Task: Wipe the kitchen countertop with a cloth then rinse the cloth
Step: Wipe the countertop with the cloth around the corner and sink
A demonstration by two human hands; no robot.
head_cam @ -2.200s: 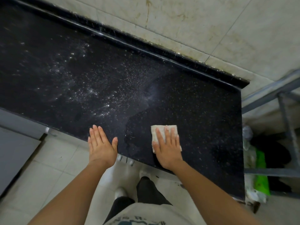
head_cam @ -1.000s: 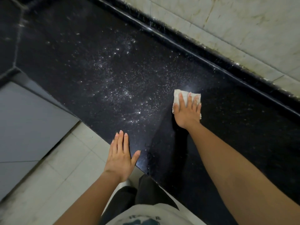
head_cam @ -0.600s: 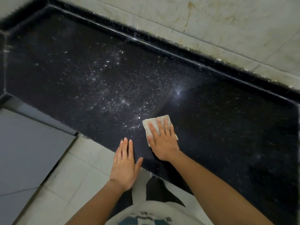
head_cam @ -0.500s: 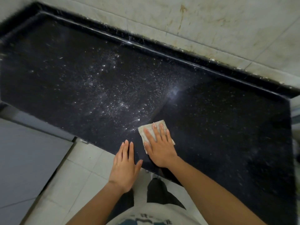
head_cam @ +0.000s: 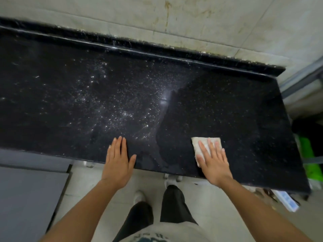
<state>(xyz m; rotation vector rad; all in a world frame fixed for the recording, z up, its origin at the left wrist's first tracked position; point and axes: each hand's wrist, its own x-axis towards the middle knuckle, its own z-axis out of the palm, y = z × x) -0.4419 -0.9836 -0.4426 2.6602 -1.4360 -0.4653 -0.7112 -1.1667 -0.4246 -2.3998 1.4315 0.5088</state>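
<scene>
Stained pale wall tiles [head_cam: 209, 23] behind; grey cabinet panel [head_cam: 26, 198] lower left; green object [head_cam: 309, 154] and metal frame [head_cam: 300, 81] at right; tiled floor [head_cam: 218, 203] below

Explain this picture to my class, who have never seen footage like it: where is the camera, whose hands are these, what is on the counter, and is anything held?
No machine here: the single picture comes from a camera worn on a person's head, looking down, so you see their own arms, legs and shoes. The right hand lies flat, fingers spread, pressing a pale folded cloth onto the black countertop near its front edge. It presses rather than closes a grip. The left hand is open and holds nothing; it sits at the counter's front edge. To the left, the surface carries white specks, whether droplets or powder I cannot tell. The right part looks darker and cleaner. A stained tiled wall stands behind.
</scene>
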